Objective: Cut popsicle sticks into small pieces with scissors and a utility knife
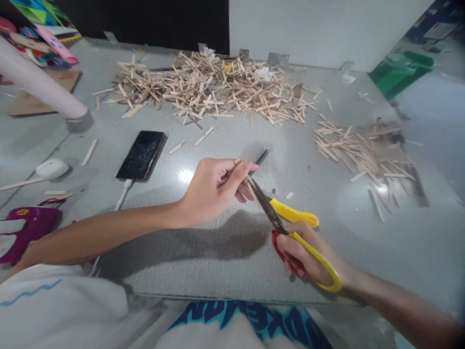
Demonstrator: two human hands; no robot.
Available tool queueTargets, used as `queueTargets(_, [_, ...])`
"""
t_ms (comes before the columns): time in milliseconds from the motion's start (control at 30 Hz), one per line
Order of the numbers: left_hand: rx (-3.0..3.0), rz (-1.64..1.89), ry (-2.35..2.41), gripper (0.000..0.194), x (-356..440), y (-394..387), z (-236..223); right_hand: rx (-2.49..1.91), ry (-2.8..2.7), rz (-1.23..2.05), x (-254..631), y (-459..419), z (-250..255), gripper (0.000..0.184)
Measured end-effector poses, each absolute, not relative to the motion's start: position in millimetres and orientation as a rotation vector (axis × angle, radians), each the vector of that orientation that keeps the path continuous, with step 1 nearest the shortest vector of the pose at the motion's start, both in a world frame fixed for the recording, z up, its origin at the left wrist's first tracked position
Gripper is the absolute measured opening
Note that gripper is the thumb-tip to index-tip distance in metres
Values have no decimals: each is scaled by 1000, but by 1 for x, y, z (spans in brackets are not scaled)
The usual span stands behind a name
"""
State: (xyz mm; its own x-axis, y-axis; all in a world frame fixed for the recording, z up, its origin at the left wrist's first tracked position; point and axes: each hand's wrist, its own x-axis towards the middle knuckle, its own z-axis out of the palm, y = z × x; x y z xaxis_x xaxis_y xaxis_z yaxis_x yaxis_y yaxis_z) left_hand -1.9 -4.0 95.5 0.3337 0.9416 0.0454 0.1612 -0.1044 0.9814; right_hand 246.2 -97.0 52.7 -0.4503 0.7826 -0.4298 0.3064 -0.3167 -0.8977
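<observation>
My left hand [221, 186] is above the tabletop, thumb and fingers pinched together. A thin dark pen-like rod [262, 156] sticks out past its fingertips; the rest of it is hidden. My right hand [308, 249] is closed round the handles of yellow-handled scissors [278, 225]. The metal blades point up and left, their ends at my left fingertips. Whether they touch anything there, I cannot tell. Red material [286, 254] shows by my right fingers. Another yellow handle [295, 213] is just above the scissors, its far end partly hidden.
A large pile of wooden sticks [218, 89] lies along the back, a smaller stick pile [363, 145] at right. On the left are a plugged-in phone [141, 155], a white earbud case [53, 168], a purple item [32, 228] and a pink leg-like post [47, 82]. A green bin [399, 70] stands beyond.
</observation>
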Motion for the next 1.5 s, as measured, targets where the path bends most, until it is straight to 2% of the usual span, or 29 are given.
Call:
queueTargets(300, [1461, 958, 1034, 45, -2, -8, 94, -1344, -1540, 1794, 244, -95, 56, 66])
queueTargets(767, [1767, 946, 1075, 38, -4, -11, 92, -1382, -1650, 1776, 255, -97, 50, 62])
queueTargets(1267, [1632, 998, 1033, 46, -2, -14, 86, -1499, -1622, 1759, 242, -96, 47, 71])
queueTargets(1500, [1601, 991, 1001, 43, 0, -13, 88, -1451, -1752, 1549, 239, -97, 46, 74])
